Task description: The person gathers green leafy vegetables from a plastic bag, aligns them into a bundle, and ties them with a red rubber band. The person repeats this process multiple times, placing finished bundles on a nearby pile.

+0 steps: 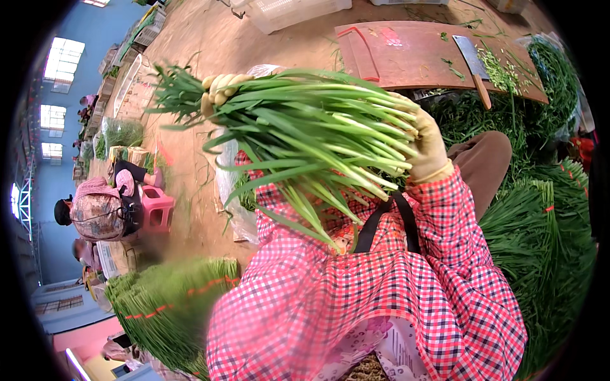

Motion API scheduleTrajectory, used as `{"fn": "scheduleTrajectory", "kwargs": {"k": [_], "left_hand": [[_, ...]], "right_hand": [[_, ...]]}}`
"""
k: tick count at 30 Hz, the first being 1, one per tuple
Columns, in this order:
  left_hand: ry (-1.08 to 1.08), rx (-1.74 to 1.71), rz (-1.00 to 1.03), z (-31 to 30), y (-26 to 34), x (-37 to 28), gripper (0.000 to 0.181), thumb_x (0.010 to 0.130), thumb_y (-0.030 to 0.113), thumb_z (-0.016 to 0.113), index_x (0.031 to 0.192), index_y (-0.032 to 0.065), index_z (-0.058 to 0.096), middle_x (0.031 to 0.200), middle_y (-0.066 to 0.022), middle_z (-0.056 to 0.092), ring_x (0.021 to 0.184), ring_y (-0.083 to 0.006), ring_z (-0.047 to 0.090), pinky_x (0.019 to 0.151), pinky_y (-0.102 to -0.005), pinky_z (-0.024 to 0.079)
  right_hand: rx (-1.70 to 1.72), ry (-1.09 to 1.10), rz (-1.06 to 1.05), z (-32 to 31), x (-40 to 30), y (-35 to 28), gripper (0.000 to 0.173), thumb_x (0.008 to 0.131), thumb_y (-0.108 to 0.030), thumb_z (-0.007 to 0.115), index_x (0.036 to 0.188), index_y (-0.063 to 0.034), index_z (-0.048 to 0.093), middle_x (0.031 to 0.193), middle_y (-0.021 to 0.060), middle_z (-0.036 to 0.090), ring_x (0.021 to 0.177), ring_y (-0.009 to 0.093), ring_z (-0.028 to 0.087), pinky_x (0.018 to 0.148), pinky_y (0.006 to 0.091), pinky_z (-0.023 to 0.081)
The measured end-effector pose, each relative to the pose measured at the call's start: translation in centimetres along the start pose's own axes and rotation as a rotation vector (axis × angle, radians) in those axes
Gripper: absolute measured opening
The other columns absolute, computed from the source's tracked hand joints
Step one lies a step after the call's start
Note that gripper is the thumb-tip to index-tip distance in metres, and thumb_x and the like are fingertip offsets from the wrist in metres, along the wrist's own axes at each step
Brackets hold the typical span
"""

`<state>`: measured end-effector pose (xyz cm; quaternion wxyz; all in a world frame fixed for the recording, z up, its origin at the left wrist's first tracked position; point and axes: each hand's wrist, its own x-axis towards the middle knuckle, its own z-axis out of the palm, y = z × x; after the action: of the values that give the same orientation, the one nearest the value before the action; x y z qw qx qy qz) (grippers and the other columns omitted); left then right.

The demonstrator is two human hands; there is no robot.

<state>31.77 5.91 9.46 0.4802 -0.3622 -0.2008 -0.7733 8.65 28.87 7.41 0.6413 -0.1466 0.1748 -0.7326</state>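
Observation:
A loose bunch of garlic chives (pixel 305 109) is held up across my chest, leaf tips to the left and pale stalk ends to the right. My left hand (pixel 224 90), in a cream glove, is wrapped around the leafy part near the tips. At the stalk ends, my right hand (pixel 429 145), gloved alike, has its fingers around the bunch, partly hidden by the stalks. Several stalks hang lower than the others, in front of my checked smock (pixel 371 281).
A wooden board (pixel 410 52) with a cleaver (pixel 472 57) and chopped stalk bits (pixel 498 71) lies ahead to the right. Chive bundles (pixel 529 214) with red ties are piled at right, more bundles (pixel 176 305) at lower left. A person (pixel 105 205) sits by a pink stool (pixel 156 207).

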Motion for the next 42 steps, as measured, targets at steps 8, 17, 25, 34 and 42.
{"fn": "scheduleTrajectory", "kwargs": {"k": [8, 17, 25, 34, 42], "left_hand": [[0.112, -0.036, 0.009, -1.8, -2.8, -0.7, 0.019, 0.092, 0.018, 0.056, 0.106, 0.0054, 0.060, 0.082, 0.0027, 0.061, 0.083, -0.0098, 0.058, 0.090, -0.0283, 0.045], [0.149, 0.051, 0.025, -3.7, 3.1, 1.0, 0.015, 0.091, 0.016, 0.060, 0.102, 0.0047, 0.062, 0.082, 0.0004, 0.063, 0.084, -0.0132, 0.060, 0.089, -0.0301, 0.049], [0.193, 0.111, 0.022, -2.7, 3.0, 0.8, 0.014, 0.091, 0.016, 0.060, 0.101, 0.0056, 0.063, 0.082, 0.0003, 0.063, 0.083, -0.0131, 0.061, 0.089, -0.0305, 0.049], [0.192, 0.138, 0.032, -3.0, 3.1, 0.9, 0.013, 0.092, 0.016, 0.060, 0.100, 0.0066, 0.064, 0.081, 0.0002, 0.064, 0.082, -0.0130, 0.061, 0.088, -0.0309, 0.049], [0.291, 0.251, 0.034, -1.7, 1.4, 0.5, 0.012, 0.092, 0.016, 0.060, 0.099, 0.0075, 0.065, 0.081, 0.0001, 0.064, 0.081, -0.0130, 0.061, 0.088, -0.0313, 0.049]], "right_hand": [[-0.107, 0.072, 0.085, -0.2, -5.8, -2.7, 0.049, 0.093, -0.017, 0.061, 0.134, 0.0065, 0.047, 0.069, -0.0077, 0.048, 0.043, -0.004, 0.033, 0.038, 0.0132, 0.023], [-0.826, -0.127, 0.189, 1.2, -8.7, -0.7, 0.082, 0.085, -0.024, 0.075, 0.150, 0.0010, 0.032, 0.149, 0.0186, 0.041, 0.135, 0.028, 0.043, 0.107, 0.0393, 0.042], [-0.593, 0.086, 0.281, 6.8, -6.8, 4.3, 0.027, 0.100, -0.020, 0.050, 0.094, 0.0033, 0.063, 0.075, 0.0065, 0.062, 0.051, 0.006, 0.041, 0.050, 0.0211, 0.034], [-0.833, -0.065, 0.184, -0.5, -12.9, -2.2, 0.030, 0.094, -0.014, 0.062, 0.118, 0.0039, 0.061, 0.106, 0.0134, 0.067, 0.090, 0.015, 0.062, 0.079, 0.0279, 0.051], [-2.105, -0.301, -0.593, 2.6, -3.8, 2.1, 0.039, 0.089, -0.030, 0.066, 0.120, -0.0070, 0.066, 0.113, 0.0165, 0.069, 0.102, 0.035, 0.066, 0.091, 0.0396, 0.051]]}}
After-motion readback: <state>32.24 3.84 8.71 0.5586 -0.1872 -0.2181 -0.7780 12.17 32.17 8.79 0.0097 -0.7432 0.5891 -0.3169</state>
